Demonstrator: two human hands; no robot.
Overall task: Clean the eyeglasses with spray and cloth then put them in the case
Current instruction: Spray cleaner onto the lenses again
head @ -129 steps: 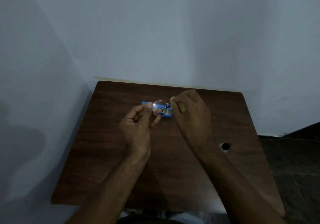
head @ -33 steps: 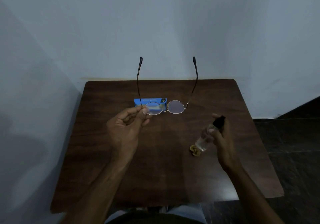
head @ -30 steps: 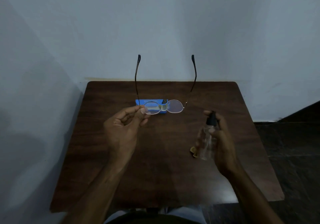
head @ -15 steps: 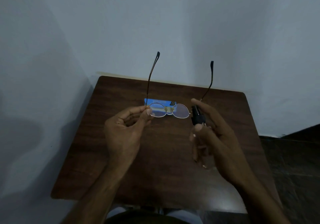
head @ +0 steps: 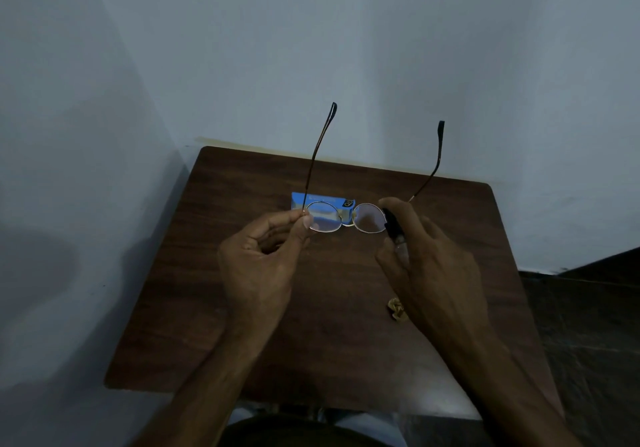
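Observation:
My left hand pinches the left rim of thin metal eyeglasses, held above the table with both temples unfolded and pointing away from me. My right hand grips a small clear spray bottle with a black nozzle, which sits right beside the right lens. A blue case lies flat on the table behind the lenses. The crumpled tan cloth rests on the table, partly hidden under my right wrist.
The dark wooden table is small and pushed into a corner of pale walls. Its right edge borders a dark floor. My lap shows below the near edge.
My right hand has lifted the spray bottle from beside the cloth up to the right lens. The left hand keeps its hold on the glasses. Earlier, the right hand rubbed a lens with the cloth.

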